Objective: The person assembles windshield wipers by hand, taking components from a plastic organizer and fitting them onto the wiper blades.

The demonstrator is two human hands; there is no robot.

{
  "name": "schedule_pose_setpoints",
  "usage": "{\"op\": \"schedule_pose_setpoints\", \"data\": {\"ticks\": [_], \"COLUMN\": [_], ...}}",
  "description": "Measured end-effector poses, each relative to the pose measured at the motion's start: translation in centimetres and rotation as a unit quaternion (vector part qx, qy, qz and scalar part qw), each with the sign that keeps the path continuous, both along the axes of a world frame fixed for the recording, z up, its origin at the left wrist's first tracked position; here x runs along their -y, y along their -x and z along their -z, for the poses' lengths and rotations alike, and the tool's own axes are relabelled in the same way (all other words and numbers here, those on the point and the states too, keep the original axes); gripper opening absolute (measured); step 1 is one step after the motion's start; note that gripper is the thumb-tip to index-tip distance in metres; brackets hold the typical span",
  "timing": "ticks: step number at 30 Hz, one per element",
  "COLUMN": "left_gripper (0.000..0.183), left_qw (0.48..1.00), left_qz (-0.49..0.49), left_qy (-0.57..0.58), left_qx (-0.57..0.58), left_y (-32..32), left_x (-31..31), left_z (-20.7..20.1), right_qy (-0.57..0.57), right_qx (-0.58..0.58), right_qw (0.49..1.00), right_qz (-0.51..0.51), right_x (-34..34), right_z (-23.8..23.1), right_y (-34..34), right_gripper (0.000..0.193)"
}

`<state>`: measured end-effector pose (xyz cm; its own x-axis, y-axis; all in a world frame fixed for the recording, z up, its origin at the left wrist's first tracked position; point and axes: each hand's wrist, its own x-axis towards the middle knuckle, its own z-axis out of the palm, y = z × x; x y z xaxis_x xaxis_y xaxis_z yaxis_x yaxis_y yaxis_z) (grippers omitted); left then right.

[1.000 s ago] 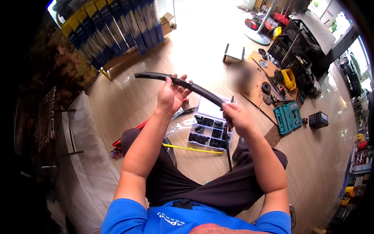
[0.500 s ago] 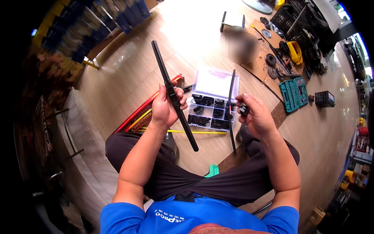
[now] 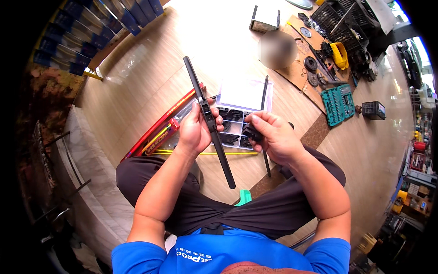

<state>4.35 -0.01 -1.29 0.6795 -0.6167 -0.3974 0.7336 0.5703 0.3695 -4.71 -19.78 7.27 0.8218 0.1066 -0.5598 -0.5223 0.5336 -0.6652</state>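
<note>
One green plastic piece (image 3: 244, 197) shows nearest, just in front of the folded legs (image 3: 153, 179). Beyond it, the left hand (image 3: 196, 130) holds one long black wiper blade (image 3: 209, 119) near its middle, with the thumb on one side and the fingers on the other; both ends stick out free. The right hand (image 3: 276, 136) pinches one small black connector (image 3: 252, 132) between thumb and fingers, near the blade but apart from it. Below the hands lies one open, clear compartment box (image 3: 235, 128) with many small black parts (image 3: 230, 139), which I cannot count. One second, slimmer wiper blade (image 3: 264, 93) passes over this box, partly hidden by the right hand. To the left are at least two long red packages (image 3: 157, 127). Farther, to the right, I see one open teal tool case (image 3: 335, 122) and one black box (image 3: 374, 111); beyond them, one brown board (image 3: 294, 80) carries loose parts (image 3: 310, 64), and behind it are at least two black crates (image 3: 335, 20).
</note>
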Motion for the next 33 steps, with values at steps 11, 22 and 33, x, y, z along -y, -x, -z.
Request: {"op": "schedule_pose_setpoints", "data": {"ticks": [11,22,33], "left_gripper": [0.038,0.038,0.043], "left_qw": [0.999,0.992,0.977], "left_qz": [0.037,0.042,0.022], "left_qy": [0.005,-0.035,-0.099], "left_qx": [0.007,0.110,0.187], "left_y": [1.8,2.3,2.3], "left_x": [1.6,1.9,2.2], "left_z": [-0.5,-1.8,-1.6], "right_qy": [0.205,0.307,0.539], "right_qx": [0.113,0.192,0.244], "right_qw": [0.972,0.931,0.802], "right_qz": [-0.017,0.031,-0.086], "right_x": [-1.1,-1.9,-0.7], "right_z": [2.8,2.8,1.8], "right_y": [-0.9,-0.3,-0.2], "right_gripper": [0.030,0.031,0.030]}}
